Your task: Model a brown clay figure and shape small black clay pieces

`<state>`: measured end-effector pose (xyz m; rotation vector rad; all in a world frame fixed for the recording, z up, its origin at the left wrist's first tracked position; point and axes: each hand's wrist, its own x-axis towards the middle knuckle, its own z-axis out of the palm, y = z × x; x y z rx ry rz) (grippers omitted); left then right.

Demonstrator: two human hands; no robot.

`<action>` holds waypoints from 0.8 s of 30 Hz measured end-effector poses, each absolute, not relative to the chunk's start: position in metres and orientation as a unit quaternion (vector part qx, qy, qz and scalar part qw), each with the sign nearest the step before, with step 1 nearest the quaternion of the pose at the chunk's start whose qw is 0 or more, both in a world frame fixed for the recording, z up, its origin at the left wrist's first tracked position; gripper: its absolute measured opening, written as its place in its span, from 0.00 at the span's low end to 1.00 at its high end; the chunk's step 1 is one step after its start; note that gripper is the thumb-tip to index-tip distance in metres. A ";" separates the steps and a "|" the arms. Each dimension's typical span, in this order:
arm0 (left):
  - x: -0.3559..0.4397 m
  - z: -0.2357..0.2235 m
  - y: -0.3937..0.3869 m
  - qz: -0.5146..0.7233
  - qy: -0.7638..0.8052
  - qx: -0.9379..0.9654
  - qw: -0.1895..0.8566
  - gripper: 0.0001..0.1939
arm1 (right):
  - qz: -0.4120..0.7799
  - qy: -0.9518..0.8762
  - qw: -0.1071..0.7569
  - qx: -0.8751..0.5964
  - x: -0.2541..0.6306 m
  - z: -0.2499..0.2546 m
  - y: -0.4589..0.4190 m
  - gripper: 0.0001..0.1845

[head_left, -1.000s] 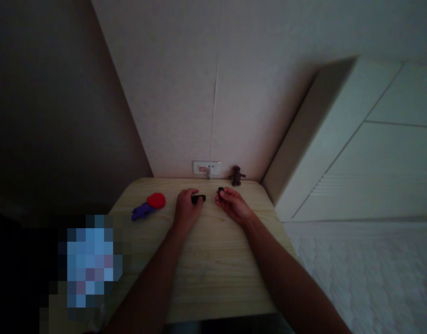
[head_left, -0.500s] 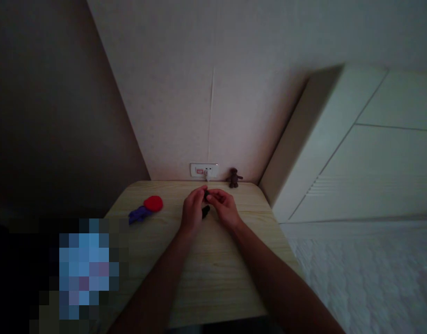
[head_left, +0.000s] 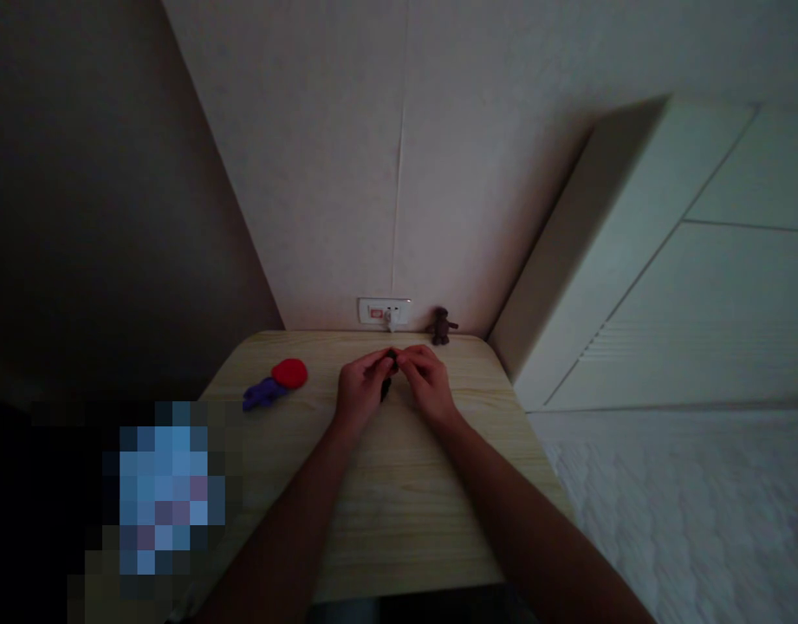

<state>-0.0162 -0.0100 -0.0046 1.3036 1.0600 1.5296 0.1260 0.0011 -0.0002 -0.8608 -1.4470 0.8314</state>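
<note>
Over the far half of the wooden table (head_left: 386, 503), my left hand (head_left: 360, 388) and my right hand (head_left: 428, 381) meet fingertip to fingertip. Both pinch one small dark lump (head_left: 392, 354), mostly covered by the fingers; its material is too dim to make out. Just below it, a second black piece (head_left: 386, 389) shows between my hands, partly hidden by the left one. Whether the two dark pieces are joined, I cannot tell. To the left lie a flat red disc (head_left: 290, 373) and a lumpy purple shape (head_left: 264, 393), touching each other.
A small brown bear-like figure (head_left: 442, 327) stands at the table's back edge by the wall. Left of it, a plug sits in a white wall socket (head_left: 370, 311). A pale headboard (head_left: 639, 286) and white quilted bedding (head_left: 658, 503) border the right side. A blurred-out patch covers the lower left.
My fingertips have drawn closer together around the dark lump, and more of it is covered. The view has shifted slightly. The red, purple and brown pieces stay in place on the table.
</note>
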 end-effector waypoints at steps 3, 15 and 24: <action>-0.018 -0.005 -0.010 0.600 0.452 0.564 0.343 0.18 | 0.405 -0.592 0.593 -0.366 0.126 -0.003 0.003 0.16; -0.019 -0.010 -0.011 0.556 0.457 0.655 0.231 0.18 | 0.489 -0.519 0.590 -0.379 0.132 -0.004 0.005 0.20; -0.024 -0.009 -0.011 0.559 0.480 0.635 0.231 0.11 | 0.479 -0.536 0.555 -0.419 0.135 0.000 0.003 0.22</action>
